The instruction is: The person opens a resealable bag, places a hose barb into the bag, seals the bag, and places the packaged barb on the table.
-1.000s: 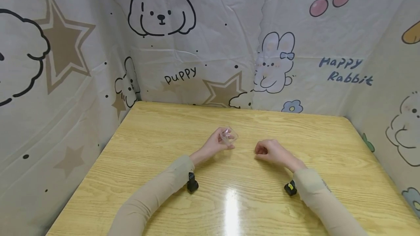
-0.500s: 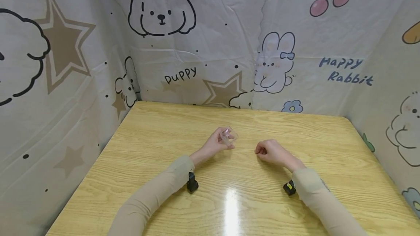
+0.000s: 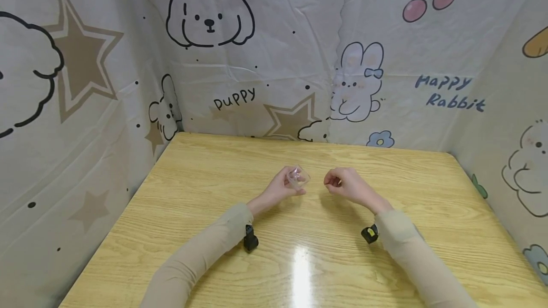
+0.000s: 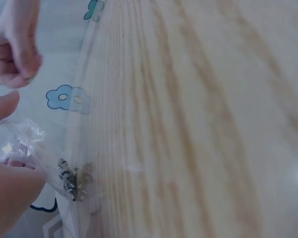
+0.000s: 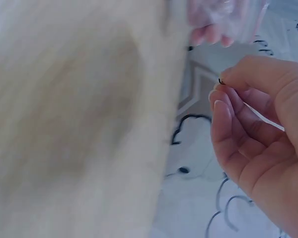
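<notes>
My left hand (image 3: 278,189) holds a small clear plastic bag (image 3: 302,178) above the middle of the table. In the left wrist view, several small metal pieces (image 4: 67,179), screw-like in shape, sit at the bottom of the bag. A little to the right of the bag is my right hand (image 3: 350,186), with thumb and forefinger pinched together. Between those fingertips the right wrist view shows the dark tip of a tiny thing (image 5: 220,81); most of it is hidden and its kind cannot be told. Bag and right hand are apart.
Both hands are over a wood-grain table (image 3: 205,165). Printed cloth (image 3: 265,27) hangs at its back and sides. Each wrist carries a small black camera, one at the left cuff (image 3: 250,240), one at the right cuff (image 3: 369,234).
My right hand has moved up and left, closer to the bag, its fingers still pinched. The left hand and the bag have stayed in place.
</notes>
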Available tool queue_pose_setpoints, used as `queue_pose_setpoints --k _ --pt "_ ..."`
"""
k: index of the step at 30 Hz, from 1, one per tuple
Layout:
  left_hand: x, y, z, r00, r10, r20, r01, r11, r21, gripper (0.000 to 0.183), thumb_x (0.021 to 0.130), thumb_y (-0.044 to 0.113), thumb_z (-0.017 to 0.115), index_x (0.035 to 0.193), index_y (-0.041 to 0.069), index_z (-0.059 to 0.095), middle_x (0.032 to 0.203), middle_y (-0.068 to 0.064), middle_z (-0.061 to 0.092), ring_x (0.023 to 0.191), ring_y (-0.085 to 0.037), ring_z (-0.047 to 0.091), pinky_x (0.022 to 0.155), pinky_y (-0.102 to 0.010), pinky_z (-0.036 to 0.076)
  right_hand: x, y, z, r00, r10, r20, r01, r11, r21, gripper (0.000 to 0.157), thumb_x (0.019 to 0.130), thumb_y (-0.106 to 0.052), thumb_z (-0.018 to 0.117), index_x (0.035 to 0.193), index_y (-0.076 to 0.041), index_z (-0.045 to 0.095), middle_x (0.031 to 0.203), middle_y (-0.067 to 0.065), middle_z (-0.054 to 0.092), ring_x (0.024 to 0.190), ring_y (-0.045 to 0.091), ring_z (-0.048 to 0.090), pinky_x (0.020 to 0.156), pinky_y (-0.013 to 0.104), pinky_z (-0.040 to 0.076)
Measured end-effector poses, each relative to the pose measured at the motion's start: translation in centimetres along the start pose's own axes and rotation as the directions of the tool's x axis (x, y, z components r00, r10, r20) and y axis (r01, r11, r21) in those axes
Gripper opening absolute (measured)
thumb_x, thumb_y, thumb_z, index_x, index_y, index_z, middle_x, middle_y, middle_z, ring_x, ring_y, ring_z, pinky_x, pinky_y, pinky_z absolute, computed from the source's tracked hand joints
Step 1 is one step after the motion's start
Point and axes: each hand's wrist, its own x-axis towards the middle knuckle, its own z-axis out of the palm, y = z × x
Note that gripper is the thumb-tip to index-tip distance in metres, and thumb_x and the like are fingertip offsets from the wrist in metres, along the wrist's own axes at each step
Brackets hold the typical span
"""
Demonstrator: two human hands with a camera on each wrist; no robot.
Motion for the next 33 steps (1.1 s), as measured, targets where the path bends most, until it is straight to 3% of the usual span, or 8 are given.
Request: queue_pose_setpoints --k 9,17,33 --pt "-0.1 0.1 0.0 1.0 -0.002 0.015 0.002 1.0 -0.007 0.063 0.088 0.003 0.073 0.142 0.003 0.041 0.136 -0.021 0.058 0.134 -0.035 0.051 0.116 -0.048 0.041 2.8 -3.3 -0.8 0.991 -0.097 -0.093 0.099 0.995 0.019 0.005 0.088 -0.004 0.069 0.092 -0.007 0.071 0.085 0.004 0.071 0.077 0.011 0.063 0.068 0.024 0.057" --pt "-0.3 0.3 0.0 1.0 -0.012 0.016 0.012 1.0 -0.015 0.057 0.088 0.005 0.072 0.138 0.007 0.043 0.138 -0.017 0.056 0.132 -0.032 0.053 0.113 -0.045 0.044 4.2 -5.1 -0.2 0.979 -0.195 -0.066 0.198 0.98 0.036 0.006 0.088 -0.004 0.071 0.093 -0.004 0.073 0.084 0.005 0.072 0.074 0.009 0.063 0.065 0.02 0.057" --pt "-0.2 0.5 0.0 1.0 -0.026 0.012 0.026 1.0 -0.002 0.057 0.089 0.005 0.071 0.138 0.007 0.042 0.143 -0.015 0.053 0.137 -0.032 0.05 0.116 -0.048 0.041 4.2 -4.9 0.2 0.983 -0.178 -0.052 0.181 0.981 0.065 0.008 0.086 -0.006 0.075 0.094 -0.004 0.072 0.085 0.005 0.072 0.074 0.01 0.065 0.066 0.018 0.056"
